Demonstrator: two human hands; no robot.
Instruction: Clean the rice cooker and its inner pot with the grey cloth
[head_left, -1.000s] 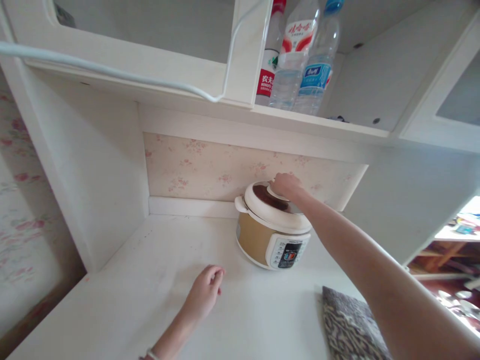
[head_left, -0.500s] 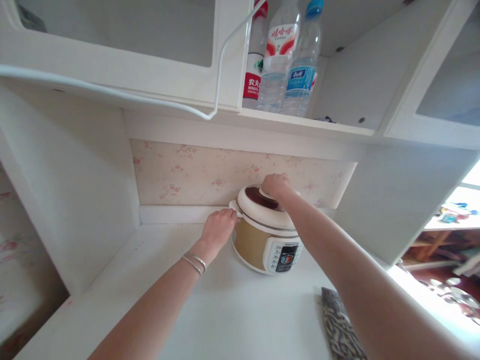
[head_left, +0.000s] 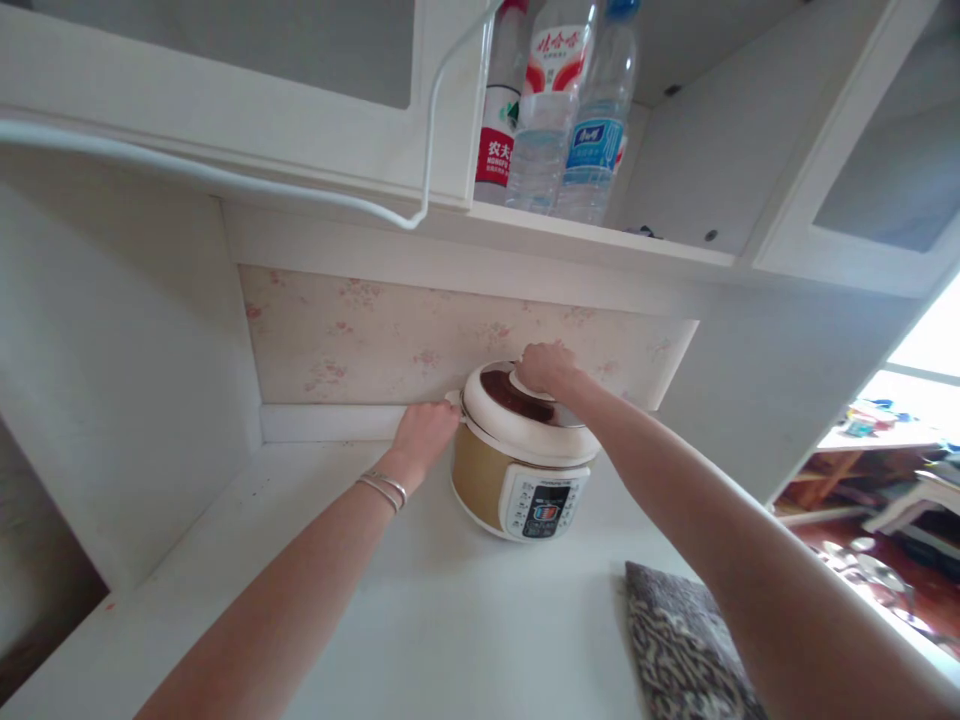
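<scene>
White cabinet [head_left: 247,115]: overhangs both grips, a side panel standing well to the left of them, another to the right. White counter [head_left: 465,620]: below the grips, spreading from them toward the wearer. Floral wallpaper [head_left: 390,335]: strip behind the grips, pink sprigs on pale ground.

Cooker [head_left: 525,445], white over tan: upright on the counter, directly under the right grip, just right of the left one, near the back wall. Patterned cloth [head_left: 675,640], grey and pale: lies on the counter right of the grips and nearer the wearer, partly covered by the right forearm [head_left: 712,525]. Lid [head_left: 499,390], white rim, dark brown middle: sits on the cooker beneath the right grip.

Three clear bottles [head_left: 551,115]: side by side on the shelf, well above the right grip; labels red or blue. White cable [head_left: 300,195]: hangs along the cabinet's lower edge, above the left grip.

Right hand [head_left: 546,368]: closed over the lid knob [head_left: 529,388], fingertips hidden. Left hand [head_left: 427,432]: fingers folded onto the side handle [head_left: 454,398]; its underside cannot be seen. Control panel [head_left: 545,505]: below the right grip, facing the wearer. Bracelets [head_left: 384,490]: on the wrist behind the left grip, silvery.
</scene>
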